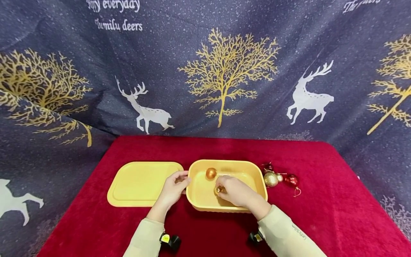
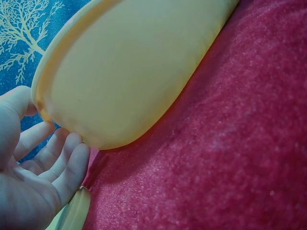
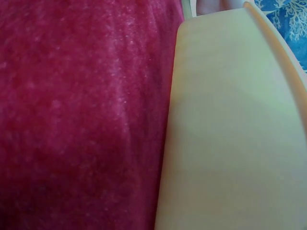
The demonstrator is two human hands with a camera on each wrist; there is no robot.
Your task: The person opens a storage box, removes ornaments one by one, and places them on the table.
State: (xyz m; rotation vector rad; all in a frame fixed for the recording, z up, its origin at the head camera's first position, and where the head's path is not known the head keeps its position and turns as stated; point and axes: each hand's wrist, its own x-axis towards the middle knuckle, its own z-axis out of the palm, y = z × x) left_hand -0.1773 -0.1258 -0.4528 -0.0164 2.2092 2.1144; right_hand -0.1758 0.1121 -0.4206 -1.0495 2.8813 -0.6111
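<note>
A yellow rectangular box (image 1: 258, 182) without a cover stands mid-table. My left hand (image 1: 173, 187) rests against its left end from outside. In the left wrist view, the thumb (image 2: 21, 101) is at the rim and the relaxed fingers (image 2: 72, 165) touch the end wall. Inside the box, my right hand (image 1: 236, 191) pinches a gold Christmas ball (image 1: 219, 190), partly covered by the fingers. An orange-gold ball (image 1: 211, 173) lies near the box's back wall. The right wrist view shows the outer front wall (image 3: 230, 124), which hides the right hand.
A flat yellow lid (image 1: 138, 184) lies left of the box. Just right of the box, several ornaments are clustered, among them a glittery gold ball (image 1: 271, 179) and a red ball (image 1: 291, 179) with a string loop. Red cloth (image 1: 321, 214) covers the table.
</note>
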